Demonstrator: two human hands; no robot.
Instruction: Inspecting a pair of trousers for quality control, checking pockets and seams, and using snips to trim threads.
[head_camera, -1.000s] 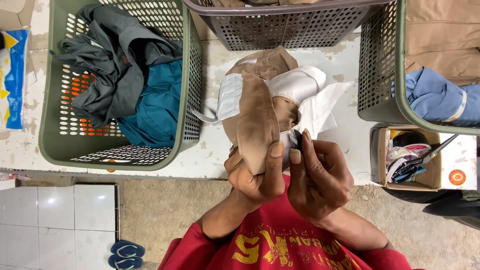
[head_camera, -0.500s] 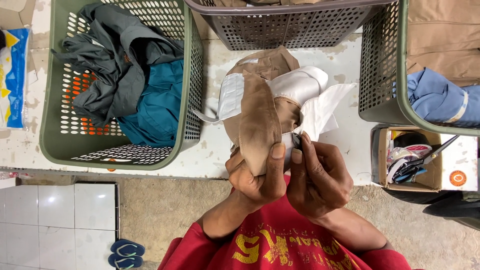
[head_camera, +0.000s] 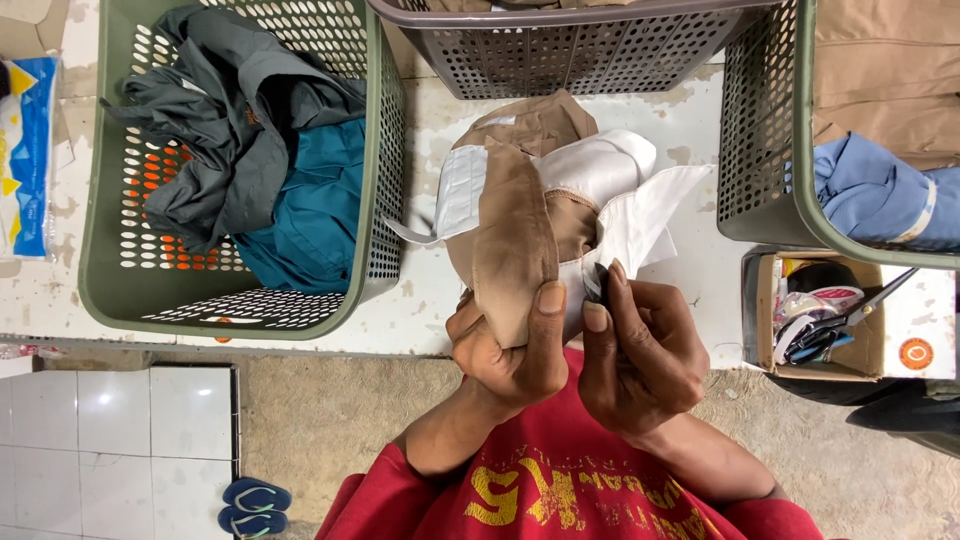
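Your left hand has its fingers clamped around the lower end of a tan garment, thumb pressed flat on its folded ridge. The cloth is light brown with white lining and a white pocket bag turned out, bunched over the white table between the baskets. Your right hand pinches the garment's white edge, fingers together on it. A green basket of dark clothes sits to the left.
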